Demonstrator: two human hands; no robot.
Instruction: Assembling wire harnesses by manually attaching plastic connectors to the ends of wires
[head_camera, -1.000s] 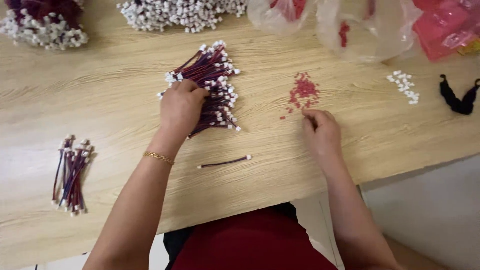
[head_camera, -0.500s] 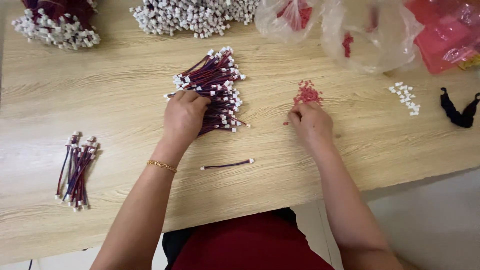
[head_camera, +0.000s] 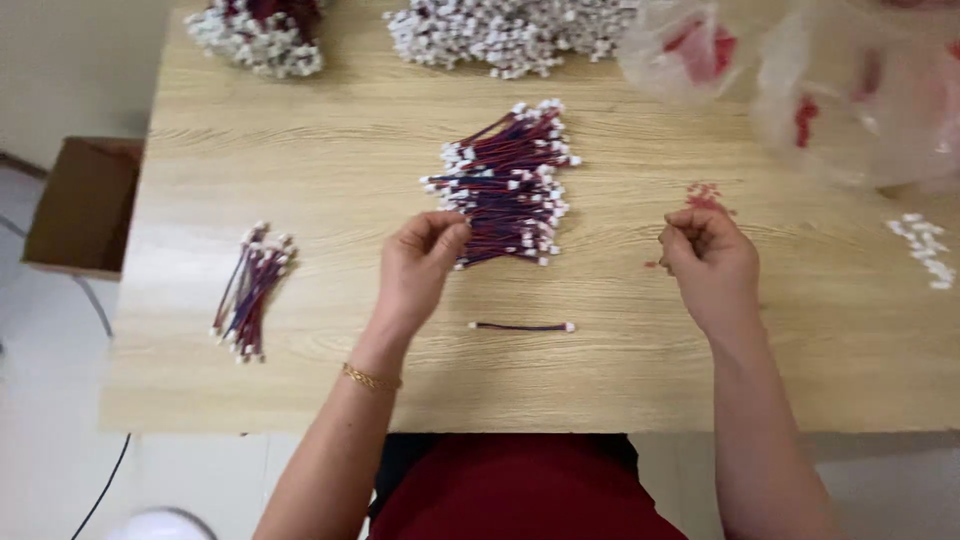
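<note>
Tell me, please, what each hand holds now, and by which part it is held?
The left hand pinches the near ends of wires in the wire pile. The right hand is curled shut by the small red pieces; what its grip holds cannot be told.

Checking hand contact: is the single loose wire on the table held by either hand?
No, the single wire lies alone on the table, between both wrists.

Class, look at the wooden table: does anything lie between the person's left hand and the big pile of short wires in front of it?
Nothing visible does. The left hand has its fingers right at the near edge of the wire pile. The single loose wire lies nearer the person, off that path.
</note>
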